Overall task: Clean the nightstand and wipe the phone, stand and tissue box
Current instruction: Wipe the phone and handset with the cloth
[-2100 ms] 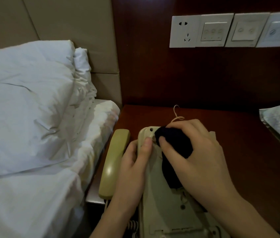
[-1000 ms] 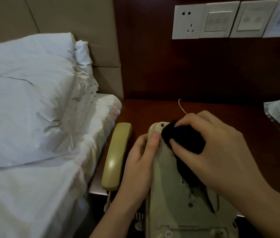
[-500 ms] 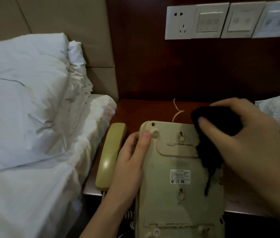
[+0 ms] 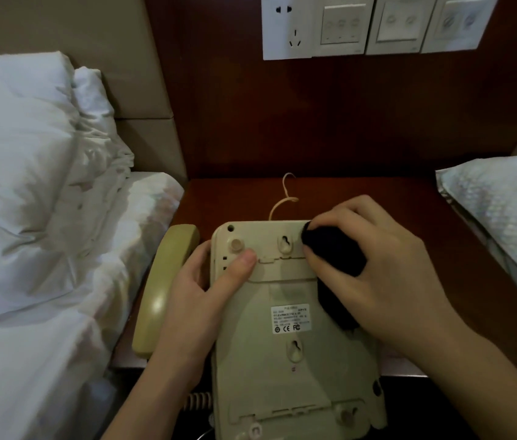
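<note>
Since before, our right hand (image 4: 377,274) moved the clenched black cloth (image 4: 336,265) to the phone's (image 4: 282,360) far right corner; left hand (image 4: 196,296) grasps its left edge.

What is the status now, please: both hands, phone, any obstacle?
Left hand grips phone base, underside up. Right hand presses dark cloth on its top right corner. Handset lies off, left of base. Nothing blocking.

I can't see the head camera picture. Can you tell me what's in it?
A right hand wipes a dark cloth on the upturned underside of a beige phone, gripped by the left hand. The handset lies beside it on the nightstand.
</note>
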`<state>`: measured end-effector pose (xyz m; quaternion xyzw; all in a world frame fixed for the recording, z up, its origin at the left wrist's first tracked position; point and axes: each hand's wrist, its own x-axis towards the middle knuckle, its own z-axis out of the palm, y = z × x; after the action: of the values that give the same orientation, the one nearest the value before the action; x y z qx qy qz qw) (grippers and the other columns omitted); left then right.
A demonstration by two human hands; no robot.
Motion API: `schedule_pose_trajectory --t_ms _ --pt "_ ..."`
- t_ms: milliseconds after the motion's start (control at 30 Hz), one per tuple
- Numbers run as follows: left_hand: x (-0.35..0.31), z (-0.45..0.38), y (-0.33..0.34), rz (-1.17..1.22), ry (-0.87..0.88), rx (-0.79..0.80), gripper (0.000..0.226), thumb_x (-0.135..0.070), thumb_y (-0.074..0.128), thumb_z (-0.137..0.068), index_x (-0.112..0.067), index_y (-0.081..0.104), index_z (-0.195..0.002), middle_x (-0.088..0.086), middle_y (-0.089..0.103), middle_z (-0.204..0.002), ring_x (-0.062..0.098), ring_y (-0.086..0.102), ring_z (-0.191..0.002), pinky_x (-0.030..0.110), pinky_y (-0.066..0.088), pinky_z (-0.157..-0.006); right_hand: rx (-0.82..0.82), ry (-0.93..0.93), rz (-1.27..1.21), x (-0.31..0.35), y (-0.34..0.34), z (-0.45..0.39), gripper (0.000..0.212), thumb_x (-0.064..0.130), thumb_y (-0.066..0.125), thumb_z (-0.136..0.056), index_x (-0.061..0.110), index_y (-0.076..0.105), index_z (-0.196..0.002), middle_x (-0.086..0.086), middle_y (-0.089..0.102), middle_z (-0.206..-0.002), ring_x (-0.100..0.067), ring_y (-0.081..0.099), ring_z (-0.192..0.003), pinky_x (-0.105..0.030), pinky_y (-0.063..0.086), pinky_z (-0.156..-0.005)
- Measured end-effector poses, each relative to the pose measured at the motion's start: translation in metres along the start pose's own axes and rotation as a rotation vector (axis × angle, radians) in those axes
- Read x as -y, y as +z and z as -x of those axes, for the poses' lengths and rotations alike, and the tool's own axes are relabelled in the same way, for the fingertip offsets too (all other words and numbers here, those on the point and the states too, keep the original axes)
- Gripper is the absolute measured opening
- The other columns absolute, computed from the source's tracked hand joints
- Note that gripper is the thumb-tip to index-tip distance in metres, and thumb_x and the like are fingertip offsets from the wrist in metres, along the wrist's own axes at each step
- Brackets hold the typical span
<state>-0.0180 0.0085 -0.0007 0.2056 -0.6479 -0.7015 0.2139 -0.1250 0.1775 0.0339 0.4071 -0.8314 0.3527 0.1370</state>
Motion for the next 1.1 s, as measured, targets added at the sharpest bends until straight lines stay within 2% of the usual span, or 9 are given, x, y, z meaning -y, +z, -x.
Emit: schedule_pose_trajectory --t_ms 133,300,367,533,600,667,767,900,1100 --pt "0.001 0.001 -0.001 -0.002 0.007 0.000 0.056 -0.043 0.075 -0.070 -0.021 0.070 -0.122 -0.001 0.080 -0.102 0.018 0.078 -0.086 0.023 0.060 -0.063 -0.084 0.059 0.038 0.002 0.003 -0.010 0.022 0.040 0.061 -0.091 0.032 0.062 -0.111 0.016 0.052 -0.106 -0.003 0.056 -0.086 -0.018 0.048 -0.069" --pt "-0.001 0.003 -0.002 -0.011 0.024 0.010 0.047 -0.040 0.082 -0.076 -0.022 0.071 -0.118 -0.001 0.080 -0.103 0.019 0.078 -0.088 0.026 0.061 -0.066 0.009 0.003 -0.026 0.011 -0.001 -0.003 0.024 0.044 0.060 -0.090 0.036 0.062 -0.113 0.023 0.058 -0.103 0.004 0.056 -0.094 -0.010 0.045 -0.073" --pt "0.000 0.003 -0.002 -0.026 0.028 0.018 0.047 -0.041 0.086 -0.077 -0.024 0.071 -0.118 -0.001 0.080 -0.103 0.018 0.078 -0.090 0.026 0.061 -0.067 -0.028 0.023 0.030 0.007 -0.005 -0.005 0.025 0.045 0.059 -0.090 0.035 0.062 -0.113 0.021 0.059 -0.101 0.004 0.056 -0.092 -0.007 0.043 -0.072" --pt "0.002 0.003 -0.002 -0.014 0.026 0.012 0.050 -0.043 0.078 -0.075 -0.023 0.071 -0.120 0.000 0.079 -0.105 0.020 0.077 -0.091 0.030 0.063 -0.070 0.041 -0.033 -0.012 0.016 -0.001 -0.001 0.024 0.043 0.060 -0.089 0.035 0.064 -0.111 0.023 0.061 -0.101 0.005 0.059 -0.092 -0.012 0.049 -0.072" --pt "0.002 0.003 -0.003 -0.007 0.024 0.010 0.048 -0.041 0.085 -0.078 -0.022 0.071 -0.120 0.000 0.079 -0.104 0.021 0.078 -0.091 0.030 0.063 -0.070 0.000 -0.009 0.011 0.015 0.002 -0.002 0.023 0.041 0.060 -0.089 0.033 0.065 -0.110 0.021 0.061 -0.101 0.002 0.059 -0.090 -0.013 0.048 -0.070" --pt "0.002 0.002 -0.003 0.004 0.020 -0.004 0.049 -0.041 0.080 -0.075 -0.021 0.071 -0.119 0.001 0.080 -0.103 0.021 0.078 -0.089 0.029 0.062 -0.068 -0.044 0.020 0.037 0.010 0.001 -0.004 0.022 0.037 0.062 -0.090 0.030 0.065 -0.111 0.019 0.060 -0.102 0.001 0.059 -0.088 -0.012 0.047 -0.070" --pt "0.004 0.003 -0.001 0.005 0.019 0.009 0.049 -0.040 0.074 -0.073 -0.021 0.071 -0.118 0.000 0.080 -0.102 0.021 0.078 -0.089 0.027 0.062 -0.067 0.029 0.063 0.003 0.003 -0.012 -0.007 0.020 0.039 0.066 -0.088 0.035 0.065 -0.107 0.021 0.062 -0.095 0.004 0.060 -0.086 -0.013 0.047 -0.068" --pt "0.004 0.002 0.000 0.016 0.020 0.006 0.053 -0.043 0.073 -0.074 -0.021 0.068 -0.122 -0.001 0.079 -0.105 0.018 0.078 -0.089 0.025 0.061 -0.067 -0.195 0.130 -0.109 -0.015 -0.025 0.006 0.018 0.039 0.066 -0.089 0.038 0.061 -0.106 0.020 0.063 -0.098 0.008 0.059 -0.093 -0.009 0.045 -0.070" --pt "0.004 0.001 0.001 0.088 -0.067 -0.036 0.051 -0.047 0.070 -0.078 -0.022 0.069 -0.122 0.002 0.080 -0.103 0.022 0.078 -0.088 0.029 0.063 -0.067 0.127 0.063 0.031 -0.017 -0.010 0.050 0.033 0.056 0.058 -0.084 0.044 0.056 -0.115 0.030 0.048 -0.118 0.007 0.053 -0.103 -0.011 0.049 -0.072"
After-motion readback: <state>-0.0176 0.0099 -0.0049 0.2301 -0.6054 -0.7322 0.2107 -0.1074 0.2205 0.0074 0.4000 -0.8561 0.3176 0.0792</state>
